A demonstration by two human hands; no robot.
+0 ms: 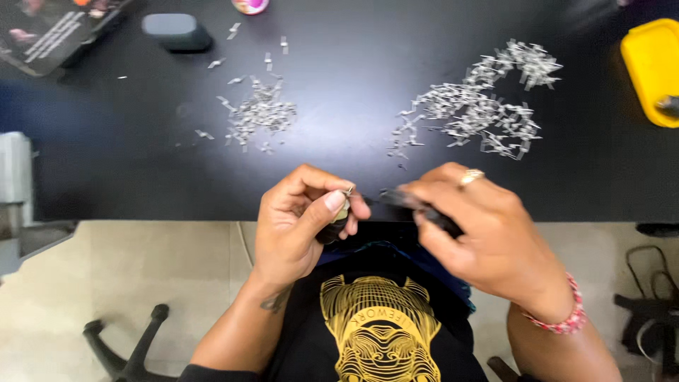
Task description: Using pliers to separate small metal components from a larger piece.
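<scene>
My left hand [297, 219] pinches a small dark round part [332, 228] with a tiny metal piece at its top, held just off the front edge of the black table [127, 155]. My right hand [481, 226], with a ring and a pink bead bracelet, grips a dark tool [417, 205], blurred, whose tip points left toward the small part. The two hands are close together, almost touching. Two heaps of small silvery metal pieces lie on the table: a smaller heap [258, 113] at the left and a larger heap [481, 106] at the right.
A yellow tray [651, 71] stands at the table's right edge. A dark grey rounded case [175, 32] and a printed dark box [49, 32] lie at the back left. A pink round thing [249, 6] is at the far edge. Chair legs [131, 346] show on the floor.
</scene>
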